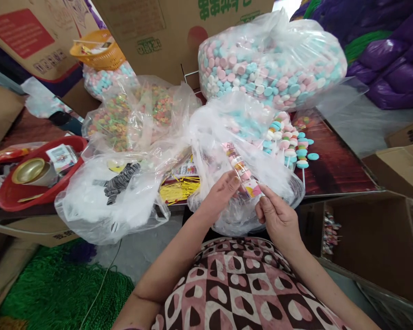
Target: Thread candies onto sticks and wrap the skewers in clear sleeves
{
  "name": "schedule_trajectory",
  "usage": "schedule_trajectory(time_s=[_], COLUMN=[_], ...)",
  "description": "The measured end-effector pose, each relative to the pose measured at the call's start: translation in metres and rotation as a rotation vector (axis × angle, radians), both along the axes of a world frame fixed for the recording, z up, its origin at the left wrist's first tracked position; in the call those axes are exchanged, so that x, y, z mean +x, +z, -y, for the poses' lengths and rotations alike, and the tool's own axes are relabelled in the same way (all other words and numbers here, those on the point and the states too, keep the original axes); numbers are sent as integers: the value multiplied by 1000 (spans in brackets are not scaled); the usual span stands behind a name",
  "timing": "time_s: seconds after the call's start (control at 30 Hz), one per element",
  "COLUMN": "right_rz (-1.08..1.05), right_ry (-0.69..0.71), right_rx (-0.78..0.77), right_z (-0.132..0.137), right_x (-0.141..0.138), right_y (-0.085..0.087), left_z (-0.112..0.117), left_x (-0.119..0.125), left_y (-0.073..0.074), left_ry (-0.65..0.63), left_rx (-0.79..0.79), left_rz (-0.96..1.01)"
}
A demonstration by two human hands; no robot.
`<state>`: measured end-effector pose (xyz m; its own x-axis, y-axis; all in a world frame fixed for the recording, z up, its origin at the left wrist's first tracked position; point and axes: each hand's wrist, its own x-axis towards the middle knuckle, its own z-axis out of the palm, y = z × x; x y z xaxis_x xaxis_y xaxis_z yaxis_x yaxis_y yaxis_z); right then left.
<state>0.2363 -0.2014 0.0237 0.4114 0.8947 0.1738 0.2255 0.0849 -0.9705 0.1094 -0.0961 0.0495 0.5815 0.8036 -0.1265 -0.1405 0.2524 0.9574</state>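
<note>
Heart-patterned clothing (242,291) lies below the left hand (223,191) and right hand (279,214), fingers gripping a candy packet (242,167), apparently mid-wrapping, which next seems to need steady holding.

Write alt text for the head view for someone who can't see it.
A person's left hand and right hand hold a printed clear packet of pastel pieces over a plastic bag. Beyond is a large clear sack of pink, blue and white pieces; candy skewers lie at right, a red basin at left.
</note>
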Motion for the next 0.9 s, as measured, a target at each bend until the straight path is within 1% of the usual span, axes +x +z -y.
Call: schedule_trajectory(time_s=[0.03, 0.1, 0.2, 0.33, 0.5, 0.57, 0.67, 0.73, 0.8, 0.83, 0.9], right_rz=[14, 35, 46, 15, -73, -126, -147, -78, -15, -25, -148], right_ry=[3, 17, 29, 19, -39, -21, 75, 123, 176, 203, 210], right_rx=[5, 13, 15, -14, -33, -48, -97, -71, -6, 19, 38], right_z=[1, 1, 1, 0, -2, -3, -4, -6, -11, -14, -22], right_x=[-1, -3, -6, -12, -19, -17, -6, 4, 12, 15, 17], right_y=[-1, -1, -2, -1, 5, 10, 18, 23, 28, 30, 33], left_z=[0, 1, 8, 17, 23, 23, 19, 14, 8, 4, -1], left_x=[2, 8, 19, 26, 27, 25, 18, 11, 1, -4, -13], left_y=[3, 8, 12, 7, -1, -1, 3, 8, 13, 16, 20], left_ry=[26, 30, 37, 72, 26, 2, 2, 0, -64, -107, -157], left_rx=[-73, -201, -300, -311, -345, -344, -345, -316, -253, -229, -218], left_rz=[75, 191, 273, 297, 304, 298, 272, 254, 262, 279, 326])
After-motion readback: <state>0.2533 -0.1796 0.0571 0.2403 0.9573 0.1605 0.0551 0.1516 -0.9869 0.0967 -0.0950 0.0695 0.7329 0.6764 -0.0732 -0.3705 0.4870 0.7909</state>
